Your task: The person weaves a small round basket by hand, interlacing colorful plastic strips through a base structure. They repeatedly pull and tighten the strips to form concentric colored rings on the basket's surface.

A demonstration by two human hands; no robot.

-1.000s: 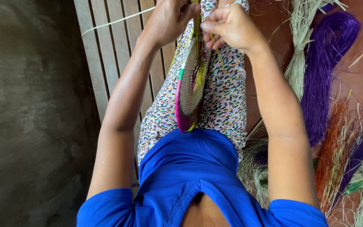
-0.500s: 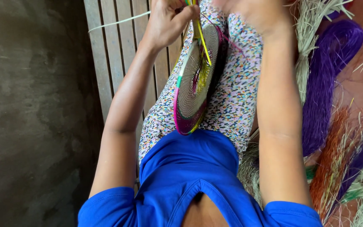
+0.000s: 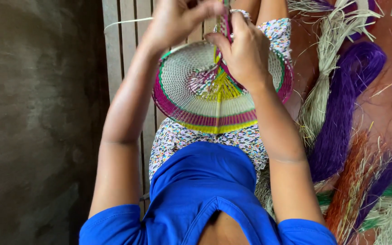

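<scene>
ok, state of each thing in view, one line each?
Woven disc: flat side up on the lap, unfinished, held at its far edge.
Left hand: grip on the disc rim.
Right hand: pinching strands at the disc.
Purple fibre: loose bundle on the floor.
Pale fibre: bundled, on the floor.

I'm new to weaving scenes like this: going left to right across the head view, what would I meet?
Grey wall → wooden slats → left hand → round woven piece → right hand → pale straw bundle → purple fibre bundle.

Both hands, left hand (image 3: 175, 22) and right hand (image 3: 243, 56), grip a round woven basket base (image 3: 196, 97), seemingly pinching coloured strands; purple fibre bundle (image 3: 345, 113) lies nearby.
</scene>
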